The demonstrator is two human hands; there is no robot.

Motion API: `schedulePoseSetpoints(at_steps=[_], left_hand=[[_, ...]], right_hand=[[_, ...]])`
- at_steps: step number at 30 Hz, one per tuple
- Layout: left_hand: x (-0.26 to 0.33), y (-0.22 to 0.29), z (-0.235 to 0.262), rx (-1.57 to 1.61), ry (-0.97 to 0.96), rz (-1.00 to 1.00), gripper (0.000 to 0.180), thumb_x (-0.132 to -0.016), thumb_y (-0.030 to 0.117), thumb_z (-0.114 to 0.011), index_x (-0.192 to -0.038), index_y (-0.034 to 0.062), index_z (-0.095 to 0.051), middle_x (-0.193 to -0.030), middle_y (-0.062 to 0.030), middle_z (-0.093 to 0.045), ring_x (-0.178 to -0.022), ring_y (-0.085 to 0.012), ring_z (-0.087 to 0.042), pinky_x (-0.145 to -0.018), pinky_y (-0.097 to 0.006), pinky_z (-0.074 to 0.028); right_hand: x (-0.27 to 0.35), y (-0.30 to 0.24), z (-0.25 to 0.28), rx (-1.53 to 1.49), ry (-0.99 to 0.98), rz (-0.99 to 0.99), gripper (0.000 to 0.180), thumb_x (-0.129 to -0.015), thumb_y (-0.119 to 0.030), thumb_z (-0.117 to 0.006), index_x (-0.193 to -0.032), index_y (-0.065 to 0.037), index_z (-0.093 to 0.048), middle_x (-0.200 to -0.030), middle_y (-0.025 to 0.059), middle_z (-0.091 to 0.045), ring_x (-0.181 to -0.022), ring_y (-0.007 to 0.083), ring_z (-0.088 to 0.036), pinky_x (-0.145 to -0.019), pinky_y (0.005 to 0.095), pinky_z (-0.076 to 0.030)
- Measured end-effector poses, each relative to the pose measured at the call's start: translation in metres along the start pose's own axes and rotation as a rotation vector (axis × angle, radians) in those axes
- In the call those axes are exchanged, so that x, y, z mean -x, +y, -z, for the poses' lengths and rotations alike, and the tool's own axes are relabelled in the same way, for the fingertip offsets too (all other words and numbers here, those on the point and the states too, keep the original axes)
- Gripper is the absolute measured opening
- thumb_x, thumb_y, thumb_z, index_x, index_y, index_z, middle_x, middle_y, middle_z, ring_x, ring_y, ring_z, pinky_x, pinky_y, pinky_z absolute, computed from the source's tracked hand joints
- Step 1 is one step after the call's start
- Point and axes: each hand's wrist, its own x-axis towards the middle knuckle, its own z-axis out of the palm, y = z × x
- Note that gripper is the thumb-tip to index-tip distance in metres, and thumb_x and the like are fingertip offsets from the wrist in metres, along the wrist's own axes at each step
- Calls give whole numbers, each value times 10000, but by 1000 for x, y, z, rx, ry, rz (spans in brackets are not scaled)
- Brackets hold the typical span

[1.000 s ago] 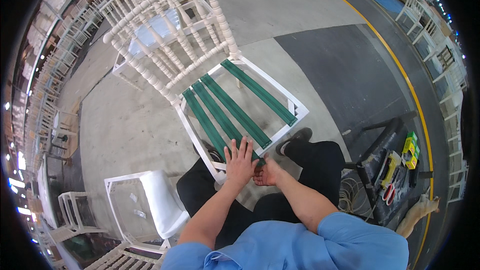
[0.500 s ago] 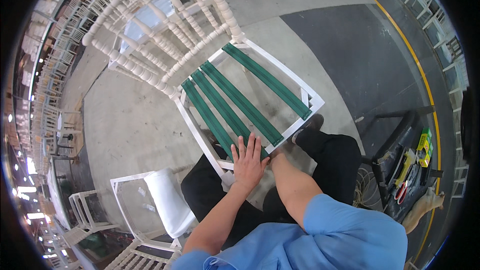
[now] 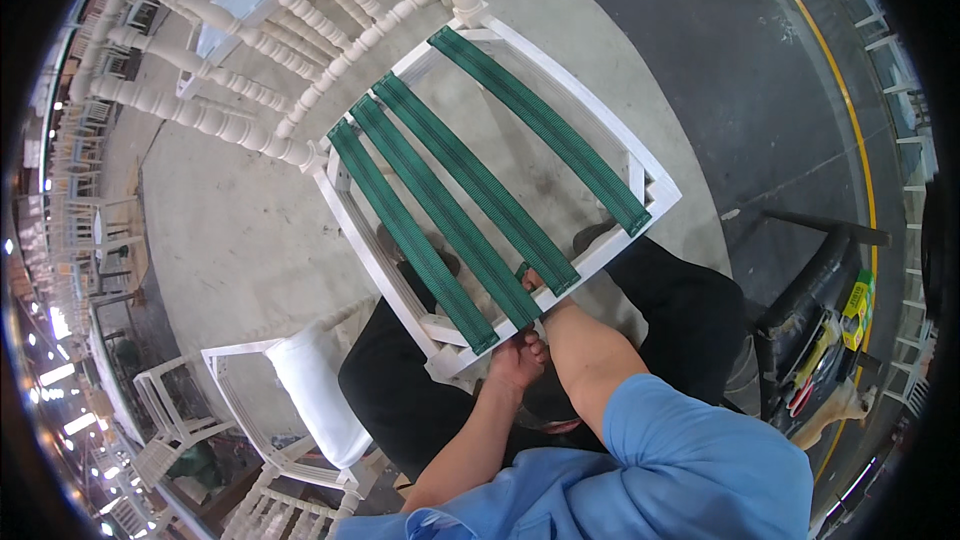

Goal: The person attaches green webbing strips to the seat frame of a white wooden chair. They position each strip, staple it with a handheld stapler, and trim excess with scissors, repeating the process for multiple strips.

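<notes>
A white wooden chair frame (image 3: 480,8) with a turned spindle back stands before me, its front rail over my lap. Several green webbing straps (image 3: 480,195) run from the back rail to the front. My left hand (image 3: 519,360) is curled closed under the front rail, right below the end of one strap; what its fingers hold, if anything, is hidden. Reaching beneath the rail, my right hand (image 3: 537,283) shows only partly inside the seat opening. A short green end of webbing (image 3: 521,270) sticks up at its fingers, which look closed on it.
To my right a black stand (image 3: 793,325) bears red-handled scissors (image 3: 802,398) and a yellow-green box (image 3: 857,308). A chair with a white padded seat (image 3: 318,395) lies at my left. Many white chairs line both sides of the grey floor (image 3: 240,240).
My left hand has left the strap tops and dropped below the front rail, curling closed. Some fingers of my right hand now show inside the frame. The chair looks nearer.
</notes>
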Motion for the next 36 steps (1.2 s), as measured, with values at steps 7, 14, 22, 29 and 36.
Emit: schedulePoseSetpoints(at_steps=[7, 14, 22, 29, 36], left_hand=[[-17, 32, -33, 62, -432, 101, 290, -992, 411, -652, -1077, 152, -749, -762, -16, -664, -607, -155, -549, -489, -307, -393], [-18, 34, -46, 365, -227, 75, 267, -984, 344, -672, -1118, 123, -741, -835, -34, -690, -635, -172, -584, -495, -332, -438], [-5, 39, -73, 452, -4, 16, 260, -976, 267, -696, -1163, 90, -732, -920, -54, -720, -668, -192, -623, -502, -361, -490], [-38, 29, -43, 478, -17, -29, 304, -1048, 154, -622, -1349, 151, -663, -1184, -77, -714, -966, -190, -679, -769, -365, -606], [-68, 25, -27, 527, -404, -114, 325, -1017, 206, -655, -1268, 3, -609, -965, -84, -687, -678, -200, -620, -623, -351, -582]], right_hand=[[-19, -2, 23, 8, 69, -9, 563, -1076, -531, -375, -1267, -85, -659, -1098, 148, -699, -964, 300, -708, -840, 539, -578], [-50, 7, 66, -18, 141, -18, 550, -1075, -509, -381, -1278, -79, -656, -1104, 156, -700, -953, 305, -714, -818, 539, -584], [-49, -1, 47, 29, 129, -23, 536, -1074, -485, -388, -1291, -72, -652, -1110, 165, -702, -940, 311, -721, -792, 539, -591], [-60, -6, 41, 62, 113, -13, 525, -1073, -463, -393, -1302, -66, -649, -1116, 172, -704, -929, 316, -728, -770, 539, -598], [-47, -15, 38, 164, 109, -5, 514, -1072, -441, -399, -1314, -60, -645, -1122, 180, -706, -918, 321, -734, -747, 539, -604]])
